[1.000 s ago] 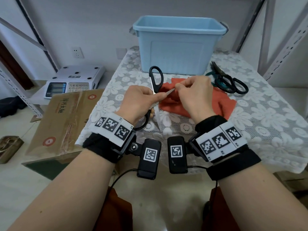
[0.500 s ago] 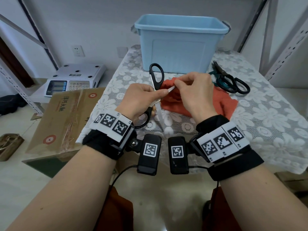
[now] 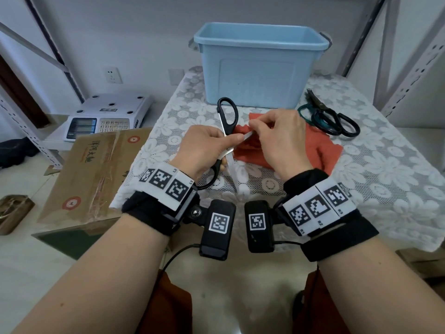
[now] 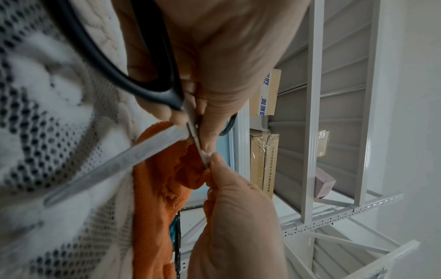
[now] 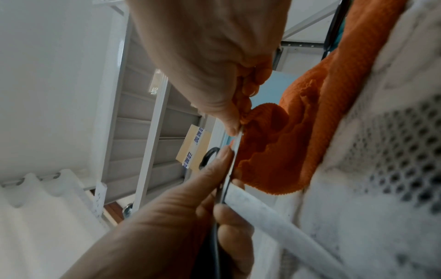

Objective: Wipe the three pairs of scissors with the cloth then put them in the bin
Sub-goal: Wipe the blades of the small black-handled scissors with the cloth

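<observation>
Now, from the head view, I see my left hand (image 3: 207, 150) gripping the black scissors (image 3: 227, 121) near the pivot, blades spread open, above the near middle of the table (image 3: 385, 169). My right hand (image 3: 281, 138) pinches the orange cloth (image 3: 320, 150) around one blade. Steel is stiff and sharp, so I judge the handles the safer hold. Two other pairs (image 3: 334, 119) lie at the right, near the blue bin (image 3: 260, 68); I cannot see what it contains. From the left wrist, the fingers (image 4: 203, 120) curl around the pivot. From the right wrist, thumb and fingers (image 5: 229, 117) squeeze the soft cloth on the thin blade edge.
</observation>
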